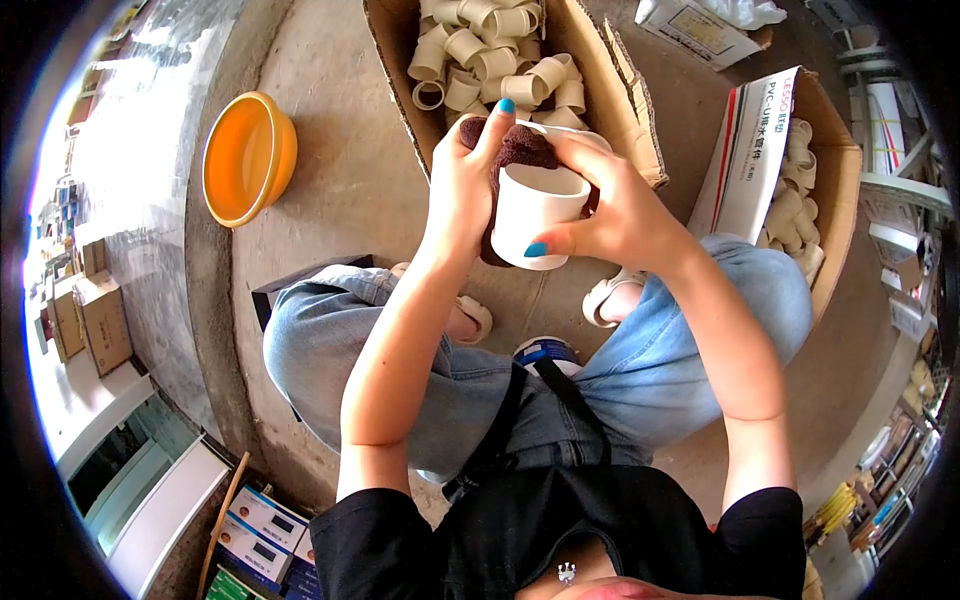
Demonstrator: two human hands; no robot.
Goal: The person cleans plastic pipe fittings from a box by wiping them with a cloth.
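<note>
My right hand [628,208] is wrapped round a white PVC pipe fitting [538,218], its thumb on the near side of the wall. The fitting's round mouth faces up, and a second pale rim shows behind it under my fingers. My left hand [466,192] is closed on a dark brown cloth [527,148], which lies against the fitting's far left side. More of the cloth shows below my left hand. Both hands are raised in front of an open cardboard box [640,110] holding several cream pipe fittings [495,62].
An orange plastic basin [240,160] stands on the concrete floor at left. To the right is a printed carton [745,150] with more fittings [797,215]. A white box [700,30] sits at the back. Below my lap is a blue and white tub [547,352].
</note>
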